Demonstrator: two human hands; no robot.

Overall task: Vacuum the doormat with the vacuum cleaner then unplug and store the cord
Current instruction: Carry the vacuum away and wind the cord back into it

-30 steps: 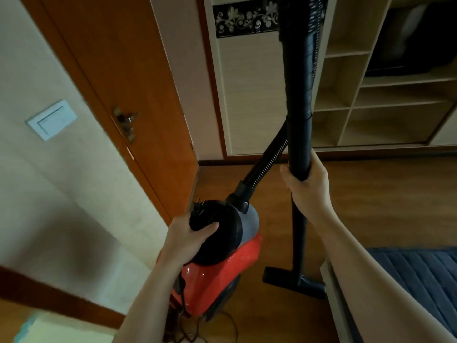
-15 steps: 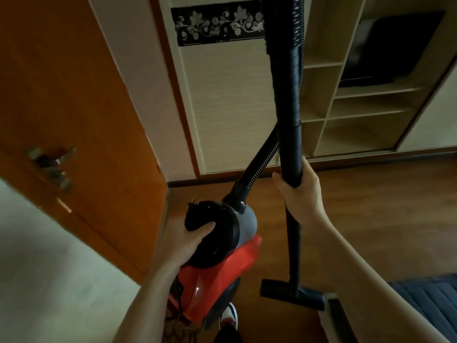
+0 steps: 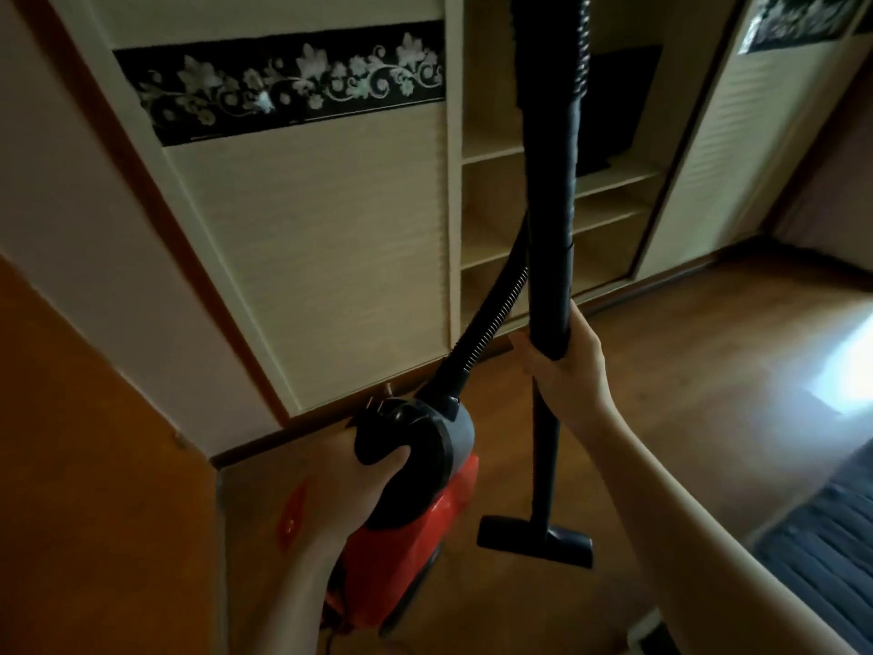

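**Vacuum cleaner (image 3: 411, 527) carried in both hands over a wooden floor**

Seen from the person's own eyes, looking down. The left hand (image 3: 363, 484) is curled round the black carry handle (image 3: 401, 437) on top of the machine. The right hand (image 3: 567, 366) is clamped round the black wand (image 3: 550, 229), which stands nearly upright. The hands are apart, each with its own load.

This looks like carrying the machine into place. Whether it is heading to or from the mat cannot be told. To do it well:
- Take the weight through the handle grip.
- Use the wand hand only to steady the tube.
- Carry the floor nozzle (image 3: 534, 536) above the boards so it does not scrape or catch.
- Watch the wardrobe (image 3: 307, 229) ahead and the orange door (image 3: 94, 465) close on the left.

The machine is a small canister with a glossy red lower shell and a rounded dark grey and black top. It sits low in the centre of the view, below the left hand. A ribbed black hose (image 3: 491, 319) curves up from its top beside the wand. The nozzle is a flat black bar at the wand's foot, just right of the body. A dark ribbed textile (image 3: 812, 550) lies at the lower right. Whether it is the doormat is unclear.
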